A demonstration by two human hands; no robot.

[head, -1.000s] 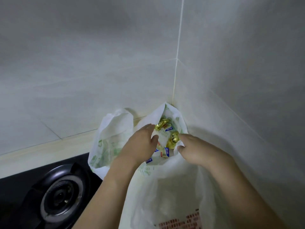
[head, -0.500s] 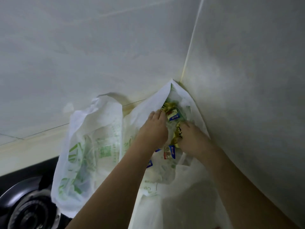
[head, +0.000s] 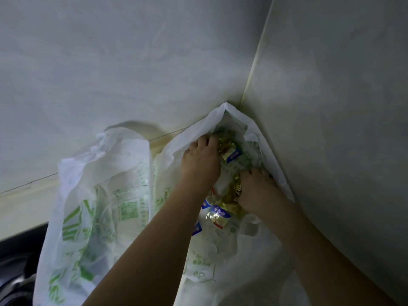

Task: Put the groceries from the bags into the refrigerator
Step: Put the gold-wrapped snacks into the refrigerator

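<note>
A white plastic bag with green print [head: 231,237] stands open in the wall corner. Inside it lie several small packets in gold and blue wrappers [head: 217,216]. Both my hands are inside the bag's mouth. My left hand [head: 202,161] is at the far left side, with its fingers curled down onto a gold and blue packet [head: 230,151]; the fingertips are hidden. My right hand [head: 259,191] is near the right wall, its fingers curled round a bunch of gold wrappers [head: 235,192].
A second white bag with green print [head: 99,208] stands to the left, against the back wall. A black gas hob [head: 15,257] shows at the lower left edge. Pale tiled walls [head: 331,129] close in the corner behind and to the right.
The view has closed in on the bag. Both hands have gone from its rim deeper inside, and now close over the packets.
</note>
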